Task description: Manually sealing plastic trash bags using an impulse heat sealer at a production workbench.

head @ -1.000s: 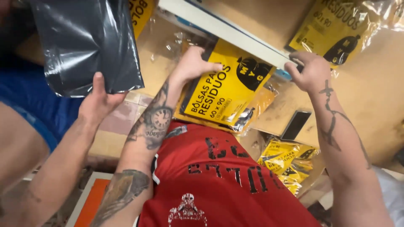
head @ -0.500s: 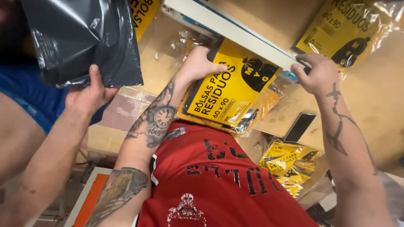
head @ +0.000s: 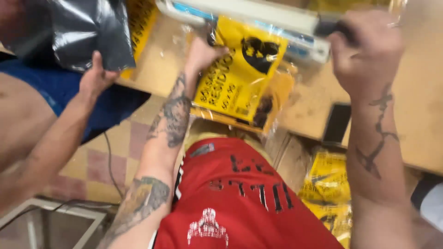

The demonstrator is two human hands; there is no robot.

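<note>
Head view, the only one, and blurred by motion. Left hand (head: 200, 55) lies on the upper left corner of a yellow bag packet (head: 240, 74) in clear wrap, fingers curled together against its top edge, where the packet goes under the sealer bar (head: 258, 18). Right hand (head: 362, 50) is closed in a fist around the dark handle at the bar's right end; fingertips hidden, so how tightly it grips I cannot tell.

Judgement: to do this well, keep the packet's open edge flat and straight under the bar, the left fingers just clear of the line where the bar comes down, and press evenly rather than at one end.

The packet's long axis runs from beyond the left fingertips back toward the wearer's red shirt (head: 240, 203), tilted slightly right at the top; the top edge points to the bar.

Left of the wearer's left hand, another person's hand (head: 94, 78) holds a black plastic bag (head: 78, 32). More yellow packets (head: 327, 184) lie below the right wrist.
</note>
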